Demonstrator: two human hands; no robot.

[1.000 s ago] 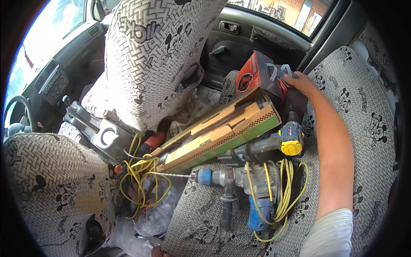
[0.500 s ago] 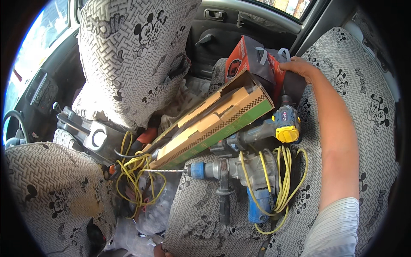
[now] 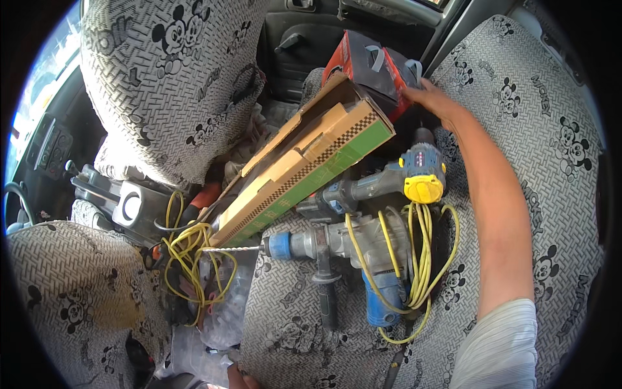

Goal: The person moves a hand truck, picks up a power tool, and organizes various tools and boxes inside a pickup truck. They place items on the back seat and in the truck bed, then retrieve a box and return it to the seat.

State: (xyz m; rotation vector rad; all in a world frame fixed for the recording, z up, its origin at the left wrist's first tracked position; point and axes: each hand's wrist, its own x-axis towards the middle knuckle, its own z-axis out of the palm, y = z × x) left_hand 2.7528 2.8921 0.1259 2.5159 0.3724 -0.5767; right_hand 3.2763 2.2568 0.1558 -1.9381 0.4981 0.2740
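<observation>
**Red-and-gray box (image 3: 400, 79) being touched by the right hand (image 3: 434, 104) on a crowded car seat**

The fingers (image 3: 414, 96) of the right hand are being laid against the near side of the red-and-gray box, just below its pale handle (image 3: 413, 69); whether they are being clenched on it cannot be told. The box is being carried by the rear seat (image 3: 505, 136), at the end near the door (image 3: 291, 71), and is being flanked by a similar box (image 3: 370, 79), whose own pale handle is being shown on top. Only a small part of the left hand (image 3: 238, 378) is being shown at the lower edge, so the state of its fingers cannot be told.

In front of the boxes, a long, open cardboard box (image 3: 304, 170) with a green side is being held at a slant, its upper end being placed just beside them. Near its lower side, a blue-and-yellow cordless drill (image 3: 422, 176) is being seen lying with its chuck pointed toward the boxes. Below that, a larger gray-and-blue drill (image 3: 363, 246) fitted with a long bit is being supported by the seat, and its rear is being crossed by loops of yellow cord (image 3: 424, 259).

Farther out, another tangle of yellow cord is being bunched near the bit's tip, above clear plastic bags (image 3: 201, 363). Two front seats (image 3: 155, 110) are being covered by the same cartoon-patterned cloth.
</observation>
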